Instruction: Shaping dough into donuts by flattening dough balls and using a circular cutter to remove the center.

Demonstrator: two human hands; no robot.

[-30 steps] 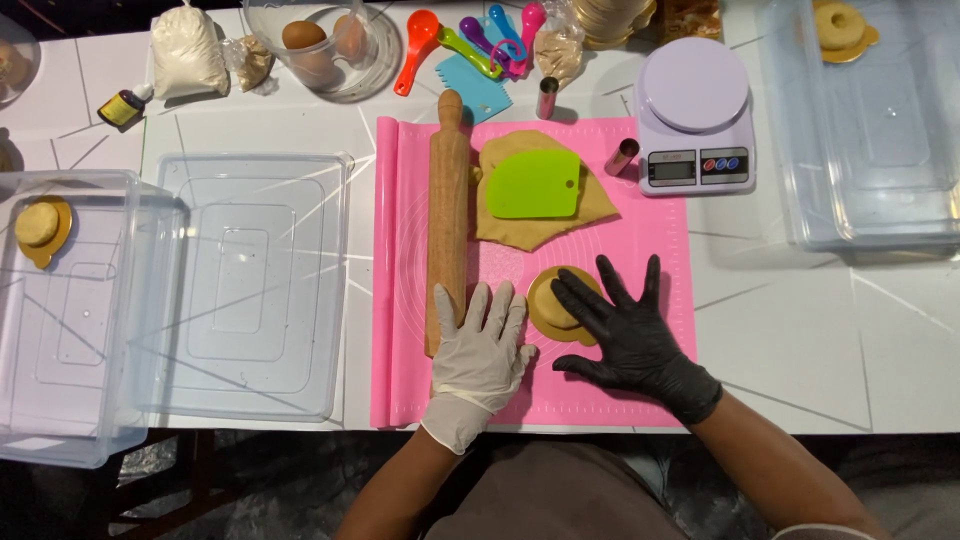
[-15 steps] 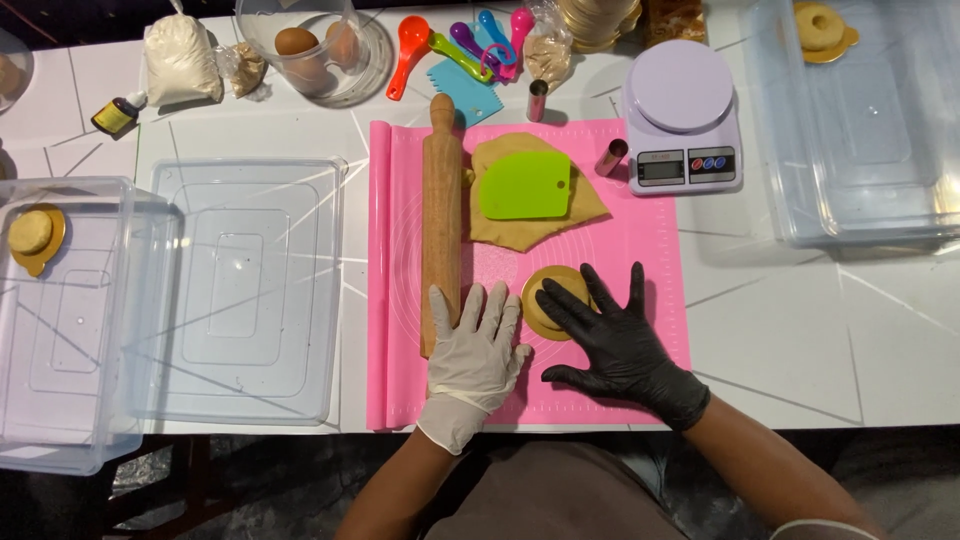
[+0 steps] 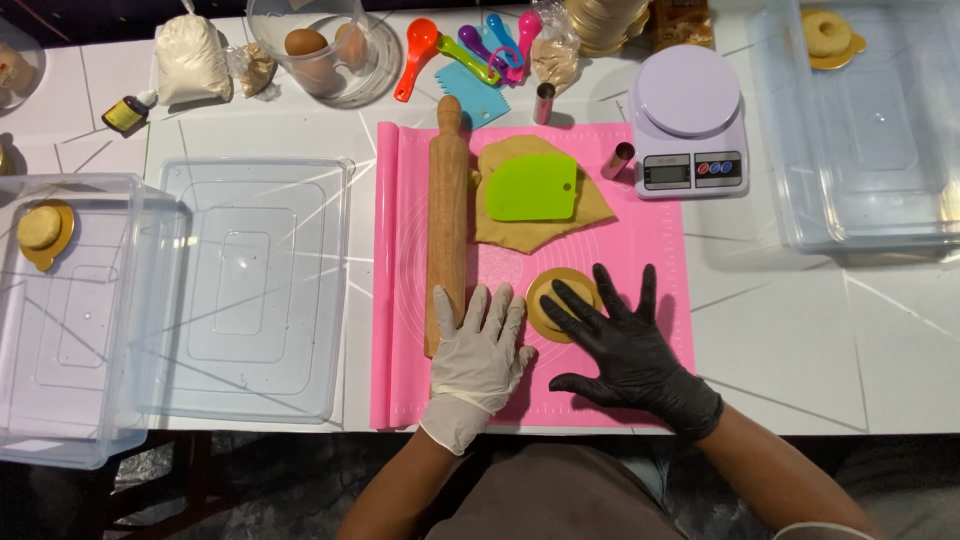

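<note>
My left hand, in a white glove, lies flat with fingers spread on the pink silicone mat, its fingertips at the near end of the wooden rolling pin. In a black glove, my right hand rests flat on the mat too; its fingers touch a small round gold-coloured disc. Farther back on the mat lies a flat sheet of brown dough with a green plastic scraper on top.
A white kitchen scale and two small metal cutters stand behind the mat. A clear lid and a clear box are left; another clear box is right. Bowl with eggs, measuring spoons and bags sit at the back.
Both hands stay flat on the mat. The view has shifted slightly; my right hand's fingers have settled over the gold disc's right side.
</note>
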